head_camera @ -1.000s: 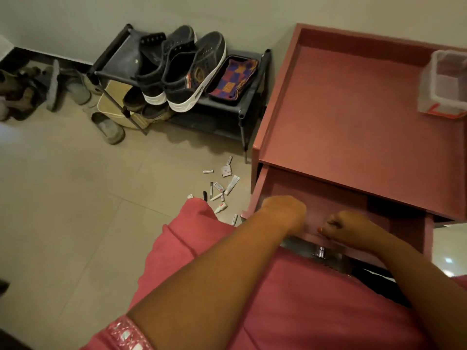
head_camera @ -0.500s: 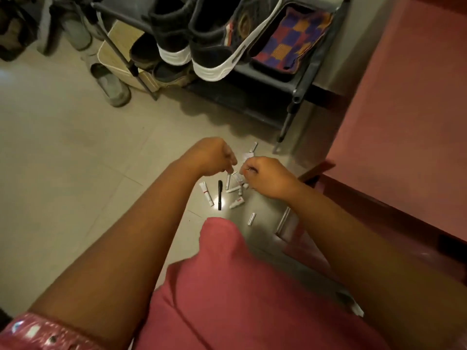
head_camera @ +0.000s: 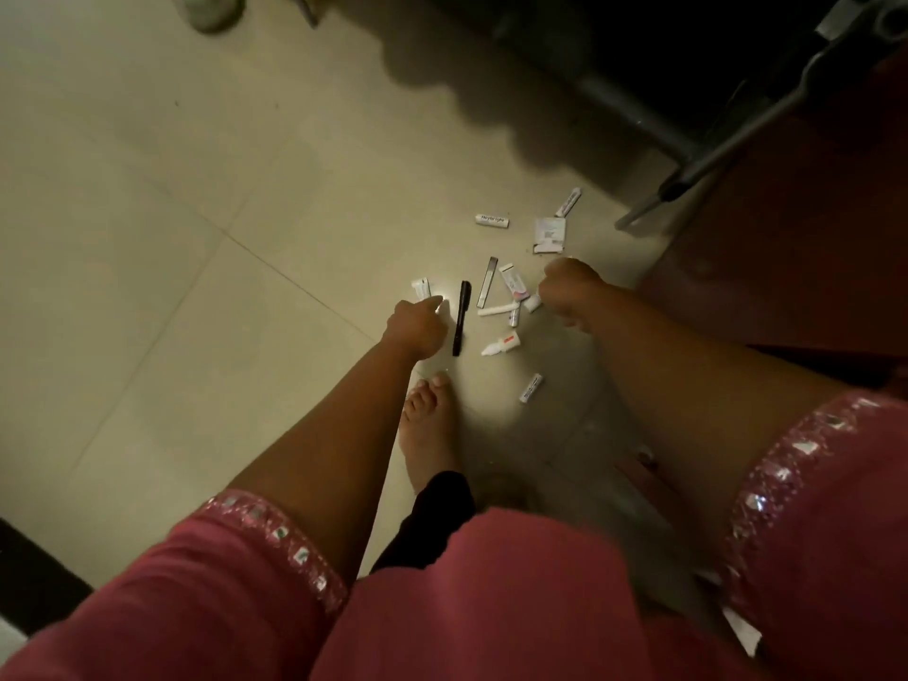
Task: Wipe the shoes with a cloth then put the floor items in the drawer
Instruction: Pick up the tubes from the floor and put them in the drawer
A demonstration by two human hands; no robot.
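Several small items lie scattered on the beige tile floor: a black pen (head_camera: 459, 317), white tubes (head_camera: 492, 220) (head_camera: 568, 202), a torn sachet (head_camera: 549, 234), a white dropper bottle (head_camera: 501, 344) and a small tube (head_camera: 530, 388). My left hand (head_camera: 415, 329) is down at the floor just left of the pen, its curled fingers pinching the near end of a small white tube (head_camera: 421, 289). On the right side of the pile, my right hand (head_camera: 570, 292) curls its fingers onto another small white tube (head_camera: 532, 303). The shoes, cloth and drawer are out of view.
The red cabinet (head_camera: 786, 248) stands close on the right. A grey leg of the shoe rack (head_camera: 688, 174) slants down behind the pile, with dark shadow under the rack. My bare foot (head_camera: 430, 425) stands just below the items. A slipper (head_camera: 211, 7) lies at the top left.
Both hands left the drawer front and came down to the floor items. The view has dropped closer to the floor. The hands have spread apart to either side of the pile.
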